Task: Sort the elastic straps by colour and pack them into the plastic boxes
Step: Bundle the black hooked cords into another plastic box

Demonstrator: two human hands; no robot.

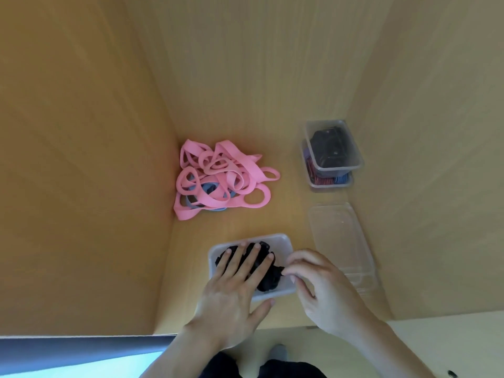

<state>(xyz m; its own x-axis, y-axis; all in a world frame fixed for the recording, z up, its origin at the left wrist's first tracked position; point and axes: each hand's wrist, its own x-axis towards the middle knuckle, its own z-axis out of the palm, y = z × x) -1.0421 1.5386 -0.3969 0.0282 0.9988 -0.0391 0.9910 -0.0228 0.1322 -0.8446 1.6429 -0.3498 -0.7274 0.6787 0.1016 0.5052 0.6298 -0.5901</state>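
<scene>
Sorting under way on a wooden surface point(283, 203) walled with the same wood on three sides. At far left, against the left wall, lies a loose heap of pink straps point(218, 170): flat, wide elastic loops tangled together, too many and too knotted to count. A few blue straps point(208, 188) show from under them.

Nearer and to the right sits one shallow plastic box point(283, 241), clear and frosted, its long axis running left to right with the right end a little nearer. It holds a bundle of black straps point(268, 281), the number hidden.

The left hand point(234, 290) lies flat on that bundle, its four fingers straight and spread, pointing to the far right, with the thumb out past the near rim. The right hand point(321, 285) comes in from the right with curled fingers and pinches an end of the black bundle at the box's right side.

At far right, by the right wall, two boxes are stacked, long axes running near to far. The top box point(357, 162) is filled with dark straps. The bottom box point(313, 184) shows red and blue ones through its wall.

Just nearer lies a clear plastic piece point(341, 241), long axis near to far. Whether it is a box or lids cannot be told.
</scene>
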